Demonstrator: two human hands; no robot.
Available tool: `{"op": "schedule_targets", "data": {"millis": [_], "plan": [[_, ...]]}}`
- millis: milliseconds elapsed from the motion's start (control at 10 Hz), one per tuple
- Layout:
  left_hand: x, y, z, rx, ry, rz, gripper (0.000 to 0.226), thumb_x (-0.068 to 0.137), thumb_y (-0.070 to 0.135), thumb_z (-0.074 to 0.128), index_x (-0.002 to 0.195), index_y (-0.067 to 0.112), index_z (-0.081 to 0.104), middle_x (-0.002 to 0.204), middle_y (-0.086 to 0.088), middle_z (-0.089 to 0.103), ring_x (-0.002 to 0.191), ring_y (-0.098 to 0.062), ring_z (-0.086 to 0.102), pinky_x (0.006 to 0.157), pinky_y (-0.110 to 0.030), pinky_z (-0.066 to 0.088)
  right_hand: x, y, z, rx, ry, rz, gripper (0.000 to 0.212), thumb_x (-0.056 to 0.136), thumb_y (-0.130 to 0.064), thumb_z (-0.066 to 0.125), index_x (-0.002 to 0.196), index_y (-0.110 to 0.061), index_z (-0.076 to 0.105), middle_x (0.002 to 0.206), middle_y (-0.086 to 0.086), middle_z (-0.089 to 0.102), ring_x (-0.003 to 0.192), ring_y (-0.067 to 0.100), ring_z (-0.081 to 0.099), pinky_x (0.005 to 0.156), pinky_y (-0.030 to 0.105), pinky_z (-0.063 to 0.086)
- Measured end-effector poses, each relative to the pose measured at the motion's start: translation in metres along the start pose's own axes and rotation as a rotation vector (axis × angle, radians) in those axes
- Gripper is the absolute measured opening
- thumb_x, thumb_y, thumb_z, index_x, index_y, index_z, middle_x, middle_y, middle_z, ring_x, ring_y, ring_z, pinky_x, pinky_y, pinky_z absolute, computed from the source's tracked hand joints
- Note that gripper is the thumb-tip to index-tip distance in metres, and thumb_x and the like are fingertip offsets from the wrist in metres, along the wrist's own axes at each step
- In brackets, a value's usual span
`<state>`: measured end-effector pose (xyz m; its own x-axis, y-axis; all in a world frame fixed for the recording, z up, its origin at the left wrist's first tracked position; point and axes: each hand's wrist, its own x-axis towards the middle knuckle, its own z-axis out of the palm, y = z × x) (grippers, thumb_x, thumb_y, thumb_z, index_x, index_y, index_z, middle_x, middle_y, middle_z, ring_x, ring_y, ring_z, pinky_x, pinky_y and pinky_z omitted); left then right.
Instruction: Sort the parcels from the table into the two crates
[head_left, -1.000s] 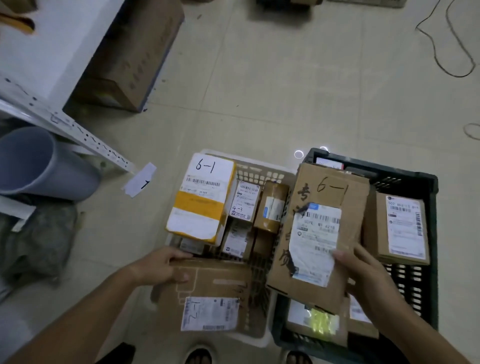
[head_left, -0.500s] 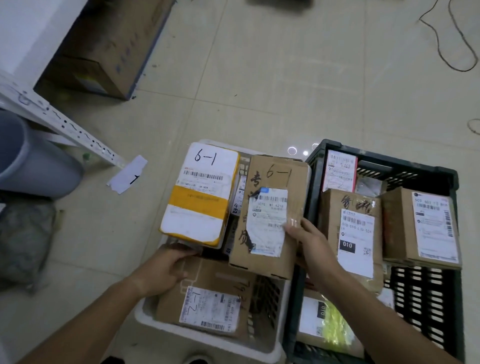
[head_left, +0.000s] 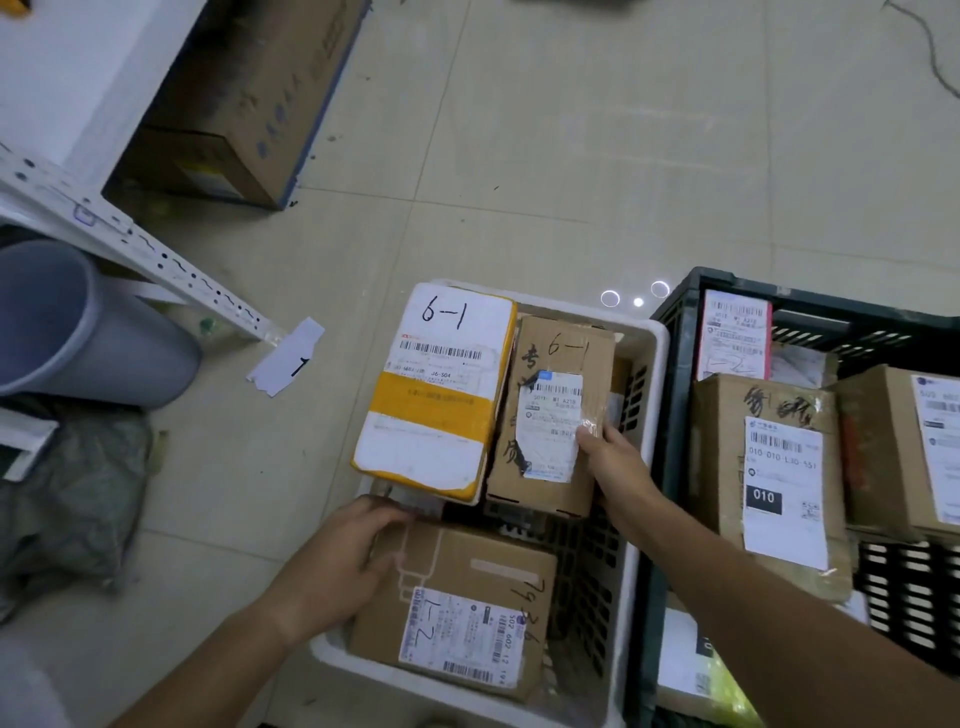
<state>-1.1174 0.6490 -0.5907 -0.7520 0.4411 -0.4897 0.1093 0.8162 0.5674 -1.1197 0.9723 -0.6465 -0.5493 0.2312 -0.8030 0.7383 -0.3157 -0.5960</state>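
A white crate (head_left: 655, 364) and a dark green crate (head_left: 675, 415) stand side by side on the floor. My right hand (head_left: 610, 460) holds a brown parcel marked 6-1 (head_left: 550, 358) by its right edge; the parcel lies in the white crate beside a white and yellow parcel marked 6-1 (head_left: 441, 395). My left hand (head_left: 337, 566) grips the left edge of a brown box with a white label (head_left: 467, 608) in the near part of the white crate. The dark crate holds several labelled brown parcels (head_left: 769, 467).
A white metal shelf leg (head_left: 156, 260) runs across the left, with a grey bin (head_left: 78, 327) below it and a large cardboard box (head_left: 244, 104) behind. A paper slip marked 1 (head_left: 288, 358) lies on the tiled floor. Grey bags (head_left: 67, 493) sit at the left.
My right hand has carried the brown 6-1 parcel leftward from over the dark crate into the white crate, down beside the yellow parcel. My left hand has stayed on the near box.
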Motion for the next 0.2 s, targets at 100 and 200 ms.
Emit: {"op": "schedule_targets", "data": {"millis": [100, 200], "plan": [[-0.003, 0.002, -0.001, 0.002, -0.019, -0.015, 0.037, 0.098, 0.017, 0.070, 0.134, 0.023, 0.066, 0.132, 0.010, 0.058, 0.124, -0.007, 0.054, 0.108, -0.024, 0.043, -0.006, 0.003, -0.003, -0.066, 0.007, 0.005, 0.036, 0.108, -0.031, 0.050, 0.142, -0.025, 0.055, 0.127, -0.001, 0.070, 0.111, 0.021, 0.068, 0.101, 0.046, 0.055], [-0.011, 0.011, -0.002, 0.019, -0.051, -0.056, 0.038, 0.100, 0.023, 0.068, 0.137, 0.027, 0.063, 0.137, 0.015, 0.053, 0.130, -0.004, 0.050, 0.114, -0.027, 0.041, -0.020, -0.003, -0.012, -0.145, 0.009, -0.035, 0.033, 0.107, -0.034, 0.050, 0.140, -0.029, 0.057, 0.129, -0.005, 0.068, 0.114, 0.017, 0.065, 0.099, 0.039, 0.055]]}}
